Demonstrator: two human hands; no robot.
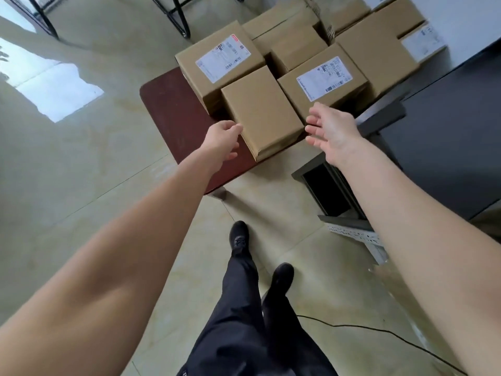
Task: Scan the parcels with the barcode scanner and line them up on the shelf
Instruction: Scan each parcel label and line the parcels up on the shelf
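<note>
Head view puts both my hands at the nearest parcel (261,111), a plain brown box with no label on its upper face, lying at the front of the pile on the dark red desk (165,109). My left hand (221,142) is at the box's left front corner with its fingers loosely curled; it seems to touch the edge, but I cannot tell for sure. My right hand (332,131) is spread, fingers straight, just beside the right front corner and not yet on the cardboard. Neither grip holds anything.

To do this pickup well, I would set both palms flat against opposite sides, low on the walls, and squeeze evenly before lifting, since the box overhangs the desk edge a little and could tip toward me. I judge the label is on a hidden face, so I should turn the box once it is clear of its neighbours. Two labelled boxes (222,57) (322,77) sit close behind it; lifting straight up and back should avoid dragging them.

No scanner is in view, so I must find it. A black cable (379,331) trails over the floor near my feet, worth stepping around.
</note>
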